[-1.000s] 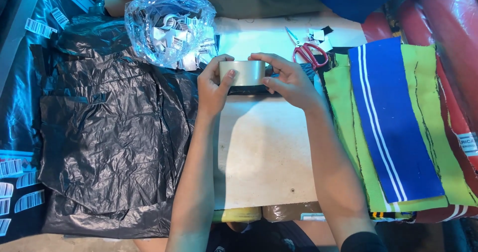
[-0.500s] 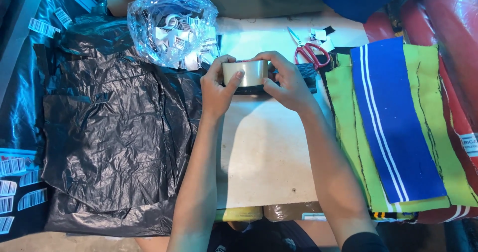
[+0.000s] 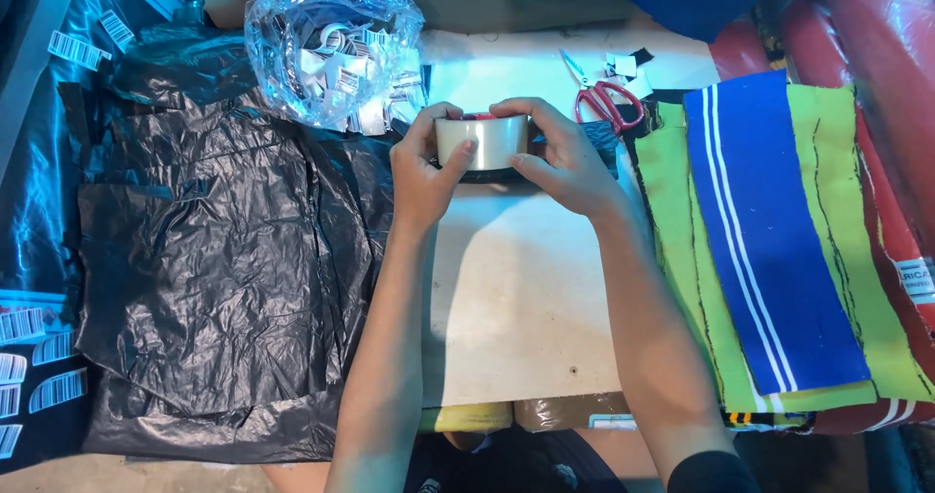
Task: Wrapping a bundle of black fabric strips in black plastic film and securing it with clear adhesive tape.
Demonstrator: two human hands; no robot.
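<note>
Shifted only slightly since a second ago: both hands and the roll nudged a little toward the far edge of the table, grip unchanged.

Left of the left hand: a crinkled black plastic bag, glossy and creased, spread flat; beyond it, just past the fingertips, a clear plastic bag stuffed with small white printed tags.

Left hand curled narrow around the near-left side of the tape roll, thumb pressed on the outer face. Roll held standing on edge, just above the pale table, between both hands; smooth, shiny, cylindrical, translucent beige with a dark rim below. Right hand wrapped over the top and right side, fingers closed on it.

Probably feeling for the loose tape end: best done by turning the roll slowly under a thumbnail, light grazing the surface, grip steady but not crushing.

Right of the right hand: red-handled scissors lying beyond, near paper scraps; then folded fabric, soft knit, lime green under blue with white stripes.
</note>
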